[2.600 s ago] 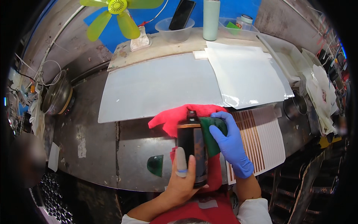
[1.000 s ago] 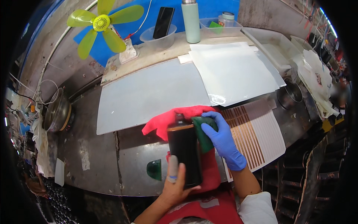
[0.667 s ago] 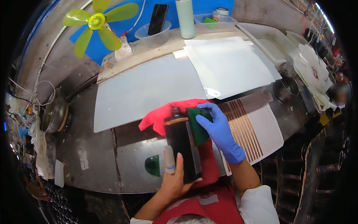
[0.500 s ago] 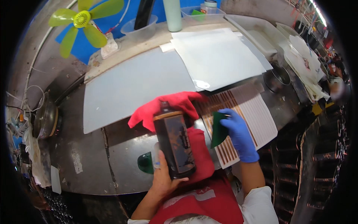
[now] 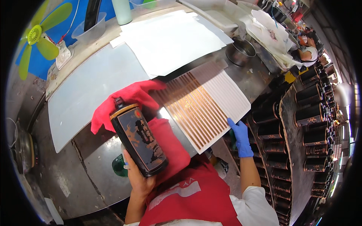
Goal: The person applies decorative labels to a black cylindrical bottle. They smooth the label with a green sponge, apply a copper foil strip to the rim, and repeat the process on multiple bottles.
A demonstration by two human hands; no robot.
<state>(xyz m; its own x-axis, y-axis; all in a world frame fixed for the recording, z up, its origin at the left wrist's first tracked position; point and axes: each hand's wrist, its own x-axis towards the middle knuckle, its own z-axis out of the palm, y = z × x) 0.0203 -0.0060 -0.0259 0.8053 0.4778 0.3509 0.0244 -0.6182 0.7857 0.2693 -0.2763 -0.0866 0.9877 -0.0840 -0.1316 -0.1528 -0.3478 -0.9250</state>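
**Black bottle (image 5: pixel 139 137) held aslant in the left hand (image 5: pixel 139 179)**

The bottle is gripped near its base by the fingers of the left hand, which are opened only as wide as its body and closed about it; the fingertips behind it are hidden. Its neck is pointed away from them, and its decorated face is turned upward. Beyond the fingers, red cloth (image 5: pixel 124 98) is bunched behind the neck. Just left of them, a green curved piece (image 5: pixel 118 165) is laid on the metal table (image 5: pixel 111 190).

The blue-gloved right hand (image 5: pixel 242 138) is placed well apart, beside the edge of a striped sheet (image 5: pixel 205 100); whether that edge is touched cannot be told. How far its fingers are closed, and whether anything is held, cannot be told either. Past the gloved fingers, rows of dark bottles (image 5: pixel 315 116) are lined up.
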